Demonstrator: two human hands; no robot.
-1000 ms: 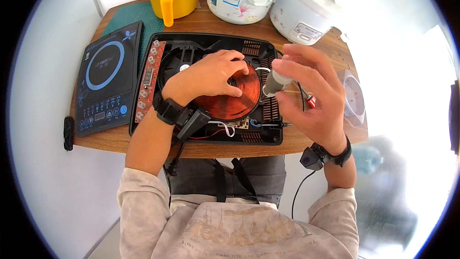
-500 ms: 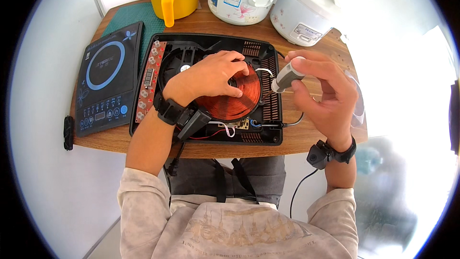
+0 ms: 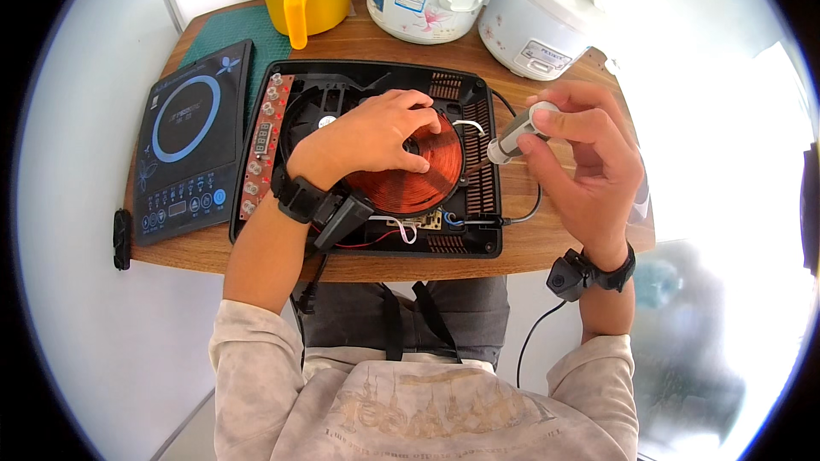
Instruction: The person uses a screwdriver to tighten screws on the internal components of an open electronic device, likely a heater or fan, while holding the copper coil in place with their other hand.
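Observation:
An opened induction cooker base lies in front of me, its round copper coil exposed. My left hand rests over the coil, thumb and fingers apart, touching its top and holding nothing. In my right hand is a grey and white screwdriver, gripped by its handle between thumb and fingers. The thin shaft slants down to the left, its tip close to the coil's right edge; whether it touches a screw is too small to tell. A white wire curves beside the coil.
The cooker's black glass top panel lies at the left, partly over a green cutting mat. Behind stand a yellow pot and two white rice cookers. A power cord leaves the base's right side. The wooden table ends close to me.
My right hand and the screwdriver handle have shifted slightly right, and the shaft now shows more clearly. The left hand stays in place on the coil.

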